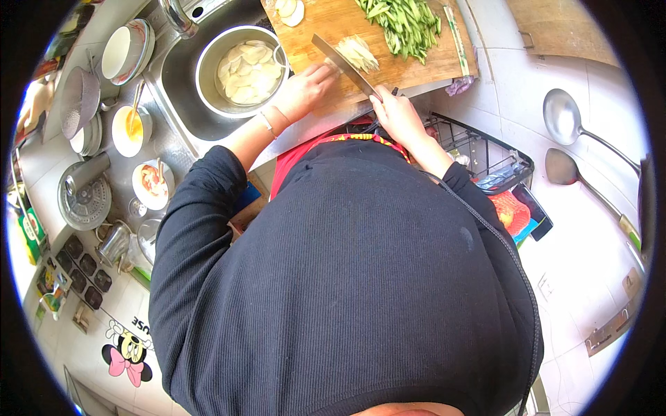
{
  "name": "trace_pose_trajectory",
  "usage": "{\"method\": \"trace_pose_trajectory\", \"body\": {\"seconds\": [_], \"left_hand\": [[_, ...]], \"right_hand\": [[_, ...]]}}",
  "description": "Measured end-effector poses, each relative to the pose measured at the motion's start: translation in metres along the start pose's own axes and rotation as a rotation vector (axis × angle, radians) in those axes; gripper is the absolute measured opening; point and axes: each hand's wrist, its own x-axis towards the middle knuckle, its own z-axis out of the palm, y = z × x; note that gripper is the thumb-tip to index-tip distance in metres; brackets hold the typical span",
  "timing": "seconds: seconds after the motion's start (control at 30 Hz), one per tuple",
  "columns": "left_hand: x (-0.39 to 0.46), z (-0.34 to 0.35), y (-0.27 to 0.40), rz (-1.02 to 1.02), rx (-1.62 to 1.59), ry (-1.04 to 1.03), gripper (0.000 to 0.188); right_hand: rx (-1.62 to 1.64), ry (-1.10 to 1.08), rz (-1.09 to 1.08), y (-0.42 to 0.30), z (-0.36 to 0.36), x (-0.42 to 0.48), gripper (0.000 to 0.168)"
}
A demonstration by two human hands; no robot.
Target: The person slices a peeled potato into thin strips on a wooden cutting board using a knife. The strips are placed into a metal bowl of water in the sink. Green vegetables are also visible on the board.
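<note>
My right hand (398, 114) grips the handle of a cleaver-like kitchen knife. The knife's steel blade (343, 65) slants across the wooden cutting board (307, 44), edge down. Just left of the blade, my left hand (309, 88) presses its bent fingertips on pale slices (331, 62) that look like potato, mostly hidden under them. Thin pale strips (359, 53) lie on the blade's other side. Farther up the board are a heap of green vegetable strips (403, 26) and a few round pale slices (289, 11).
A metal pot (204, 70) of pale slices in liquid stands in the sink (179, 88), under the faucet (179, 18). Leftward are a bowl of yellow liquid (118, 143), a bowl of pinkish pieces (145, 200) and stacked bowls (122, 52). A black wire rack (468, 135) sits right, below the board.
</note>
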Motion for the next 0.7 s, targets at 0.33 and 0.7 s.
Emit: {"method": "trace_pose_trajectory", "body": {"seconds": [0.33, 0.7], "left_hand": [[-0.003, 0.003, -0.001, 0.004, 0.005, -0.003, 0.051], [-0.007, 0.001, 0.003, -0.002, 0.020, 0.007, 0.053]], "right_hand": [[-0.042, 0.038, 0.035, -0.014, 0.010, 0.012, 0.021], [0.033, 0.020, 0.029, 0.002, 0.008, -0.001, 0.021]]}}
